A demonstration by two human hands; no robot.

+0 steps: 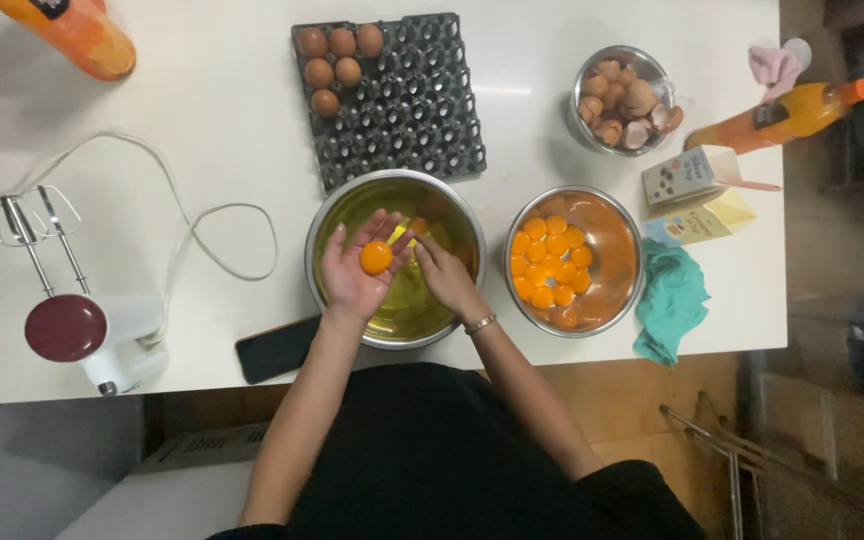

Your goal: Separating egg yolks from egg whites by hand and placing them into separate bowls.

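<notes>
Black phone (277,348) lies at the near table edge, just left of the person's forearms. Over the steel bowl (337,215) of egg whites, the left hand (352,268) is cupped palm-up, fingers loosely open, cradling a round egg yolk (376,258) in its middle. The right hand (444,272) sits just right of the yolk, fingertips curled in towards it, gripping nothing I can make out. Right of that, a second bowl (607,225) holds many yolks. Beyond, an egg tray (402,100) carries five brown eggs (335,55), and a bowl of shells (622,100) stands further right
</notes>
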